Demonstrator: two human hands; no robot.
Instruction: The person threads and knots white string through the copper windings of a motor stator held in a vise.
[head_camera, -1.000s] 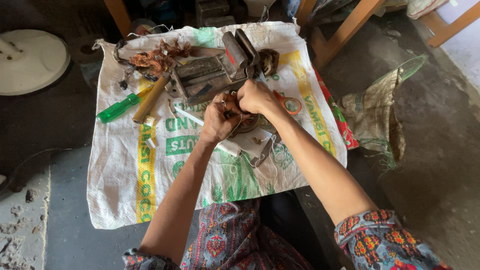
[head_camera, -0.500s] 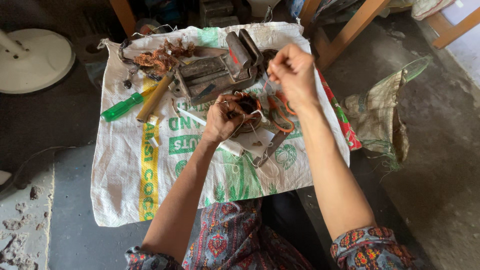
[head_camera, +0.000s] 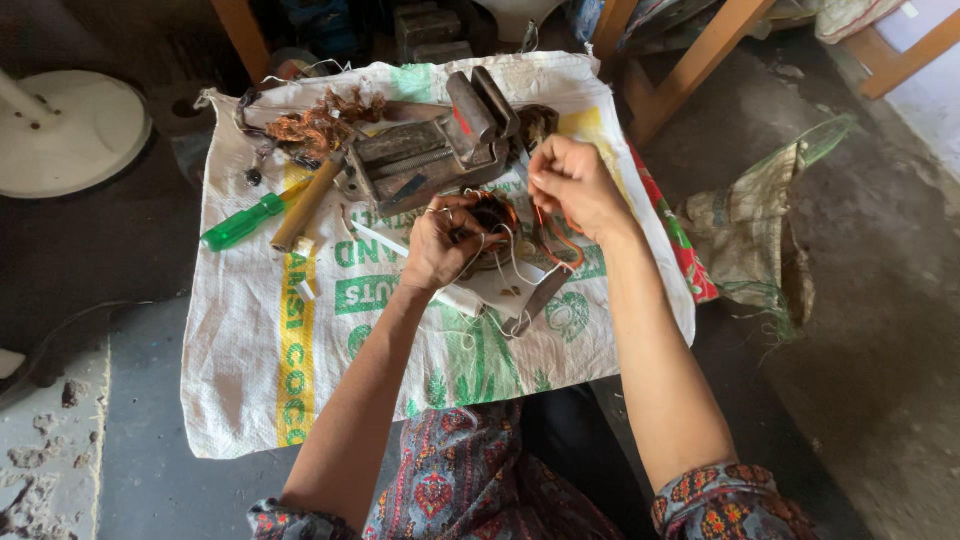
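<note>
Crowding the coil (head_camera: 497, 222) — vise (head_camera: 430, 155), screwdriver (head_camera: 243, 222)

I count two hands at work, my left hand (head_camera: 440, 240) and right hand (head_camera: 575, 185). There is one printed woven sack (head_camera: 300, 340) spread out, one green-handled screwdriver (head_camera: 245, 222), one wooden handle (head_camera: 308, 203), one grey metal block assembly (head_camera: 430, 160), one tangle of copper wire (head_camera: 320, 125), and one white round base (head_camera: 70, 130).

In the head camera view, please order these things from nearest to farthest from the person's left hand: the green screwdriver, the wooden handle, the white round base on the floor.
From the left hand:
1. Wooden handle, to its left on the sack.
2. Green screwdriver, further left, beside the handle.
3. White round base, far left on the floor.
</note>
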